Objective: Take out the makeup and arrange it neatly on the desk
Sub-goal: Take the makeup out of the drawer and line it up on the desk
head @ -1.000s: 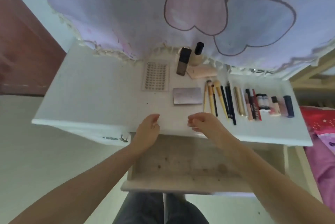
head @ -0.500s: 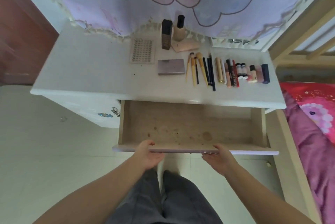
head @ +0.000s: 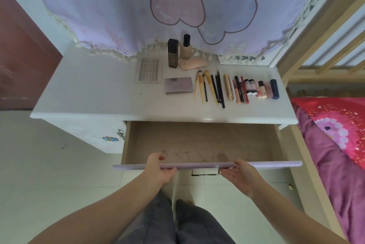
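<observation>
Both hands' fingers clamped on drawer front [head: 207,165], left hand [head: 160,168], right hand [head: 240,174], makeup [head: 227,87] rowed on desk [head: 88,93]

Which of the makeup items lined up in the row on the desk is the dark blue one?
The dark blue tube at the far right end of the row. Its neighbours to the left are pink, black, red or gold.

text: none legible | red tube [head: 244,93] — lettering present, too blurred to read

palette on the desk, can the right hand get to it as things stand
Probably yes: the palette lies flat with bare desk in front, but the right hand grips the drawer front and must let go.
</observation>
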A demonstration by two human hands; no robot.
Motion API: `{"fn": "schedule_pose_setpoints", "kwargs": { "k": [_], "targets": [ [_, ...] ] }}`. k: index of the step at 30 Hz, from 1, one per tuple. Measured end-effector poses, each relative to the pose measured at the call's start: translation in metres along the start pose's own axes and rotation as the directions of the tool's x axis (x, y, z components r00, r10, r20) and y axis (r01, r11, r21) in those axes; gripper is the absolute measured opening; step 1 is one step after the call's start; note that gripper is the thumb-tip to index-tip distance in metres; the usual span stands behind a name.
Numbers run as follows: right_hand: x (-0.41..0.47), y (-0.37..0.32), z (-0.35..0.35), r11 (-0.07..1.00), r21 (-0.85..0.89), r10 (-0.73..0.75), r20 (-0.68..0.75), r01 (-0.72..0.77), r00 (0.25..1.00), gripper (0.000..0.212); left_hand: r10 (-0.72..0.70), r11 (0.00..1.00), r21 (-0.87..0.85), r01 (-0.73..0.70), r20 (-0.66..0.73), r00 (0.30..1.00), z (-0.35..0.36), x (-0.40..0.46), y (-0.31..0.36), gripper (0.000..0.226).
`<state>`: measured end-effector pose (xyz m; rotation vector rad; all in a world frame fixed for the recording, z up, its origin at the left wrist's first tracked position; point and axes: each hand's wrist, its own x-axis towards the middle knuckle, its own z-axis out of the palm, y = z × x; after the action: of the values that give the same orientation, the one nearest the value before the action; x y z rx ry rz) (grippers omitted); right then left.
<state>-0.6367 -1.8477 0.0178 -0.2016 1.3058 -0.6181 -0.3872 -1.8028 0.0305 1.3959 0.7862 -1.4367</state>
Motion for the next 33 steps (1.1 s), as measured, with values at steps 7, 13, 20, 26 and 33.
{"fn": "schedule_pose_setpoints", "kwargs": {
  "k": [7, 13, 20, 26, 33],
  "targets": [
    [0.003, -0.013, 0.016, 0.996, -0.047, -0.08, -0.029, 0.079, 0.996, 0.028, 0.054, 0.998, -0.024, -0.053, 0.04, 0.998, 0.021, -0.013, 0.02, 0.061],
    [0.022, -0.05, 0.048, 0.992, 0.041, -0.115, -0.072, 0.118, 0.991, 0.016, 0.09, 0.993, -0.088, -0.073, 0.205, 0.975, 0.054, -0.013, 0.046, 0.032],
    [0.044, -0.086, 0.079, 0.97, 0.211, -0.1, -0.121, 0.124, 0.988, 0.046, 0.042, 0.992, -0.128, -0.004, 0.295, 0.955, 0.087, -0.004, 0.078, 0.056],
    [0.044, -0.089, 0.078, 0.993, 0.058, -0.095, -0.103, 0.101, 0.99, 0.034, 0.006, 0.999, 0.045, -0.021, 0.315, 0.949, 0.092, -0.005, 0.087, 0.055],
    [0.02, -0.123, 0.097, 0.23, -0.973, -0.15, -0.023, 0.013, 0.988, 0.032, 0.134, 0.19, 0.882, -0.431, 0.412, 0.901, 0.088, -0.035, 0.108, 0.025]
  ]
}}
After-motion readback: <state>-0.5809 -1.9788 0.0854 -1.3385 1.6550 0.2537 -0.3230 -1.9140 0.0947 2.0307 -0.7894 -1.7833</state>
